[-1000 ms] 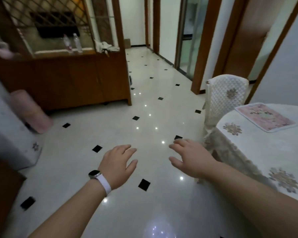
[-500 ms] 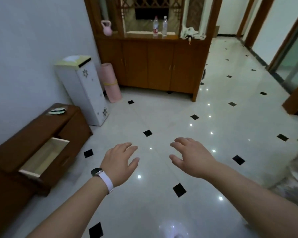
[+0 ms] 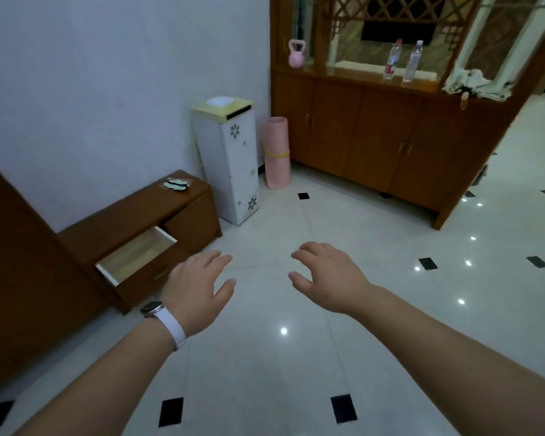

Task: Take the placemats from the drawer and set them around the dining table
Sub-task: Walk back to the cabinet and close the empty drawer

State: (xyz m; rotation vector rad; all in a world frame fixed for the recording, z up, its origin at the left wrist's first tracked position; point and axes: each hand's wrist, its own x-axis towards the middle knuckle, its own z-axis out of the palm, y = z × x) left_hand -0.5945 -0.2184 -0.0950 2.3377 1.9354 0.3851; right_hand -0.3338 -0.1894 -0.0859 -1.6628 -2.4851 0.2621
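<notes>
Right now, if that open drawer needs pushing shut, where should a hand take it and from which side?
Judging by its pose, take the drawer at its pulled-out front panel, coming from the floor side and pushing toward the low cabinet. It juts out into the room, front facing the person. The left hand is open, empty and nearer; the right hand is empty too. No handle is discernible.

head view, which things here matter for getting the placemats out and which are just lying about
For the job:
open drawer in the low cabinet
left hand, empty
right hand, empty

Just lying about:
pink kettlebell
two bottles
rolled pink mat
white box
small dish
</notes>
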